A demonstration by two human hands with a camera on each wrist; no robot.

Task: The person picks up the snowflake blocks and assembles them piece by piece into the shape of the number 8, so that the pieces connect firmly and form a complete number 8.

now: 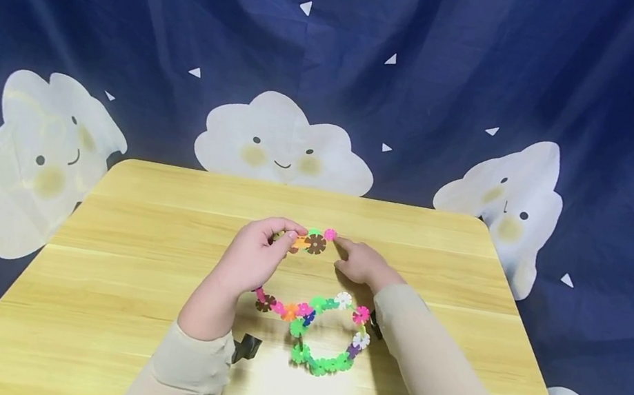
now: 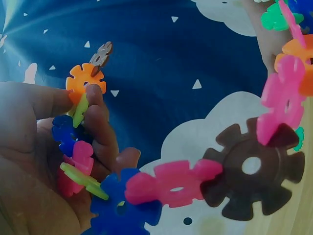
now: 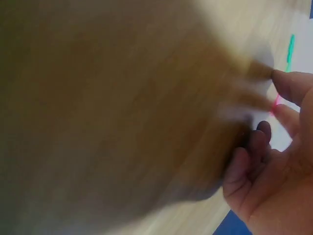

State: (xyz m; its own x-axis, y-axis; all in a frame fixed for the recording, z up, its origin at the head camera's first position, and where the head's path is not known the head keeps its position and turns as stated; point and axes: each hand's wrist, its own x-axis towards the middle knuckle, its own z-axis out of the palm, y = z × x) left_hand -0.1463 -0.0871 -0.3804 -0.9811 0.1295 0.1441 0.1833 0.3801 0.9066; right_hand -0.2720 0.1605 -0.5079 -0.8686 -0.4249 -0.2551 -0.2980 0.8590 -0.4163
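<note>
My left hand (image 1: 258,250) pinches the end of a chain of slotted, flower-shaped plastic discs between thumb and fingers. At that end are an orange disc (image 2: 78,81) and a brown disc (image 1: 315,244) pointing right. Blue, pink and yellow discs run across the palm in the left wrist view. Farther along, the chain passes a larger-looking brown disc (image 2: 230,166) and joins a ring of linked discs (image 1: 329,365), mostly green. My right hand (image 1: 362,263) reaches in with its index finger stretched to a loose pink disc (image 1: 330,235); its other fingers are bent. A green disc (image 1: 314,232) shows behind the brown one.
All this is at a wooden table (image 1: 116,304), its far edge close to a dark blue curtain (image 1: 338,68) with white clouds and triangles. Black wrist mounts (image 1: 246,348) stick out near the chain and ring. Light glares on the tabletop below the ring.
</note>
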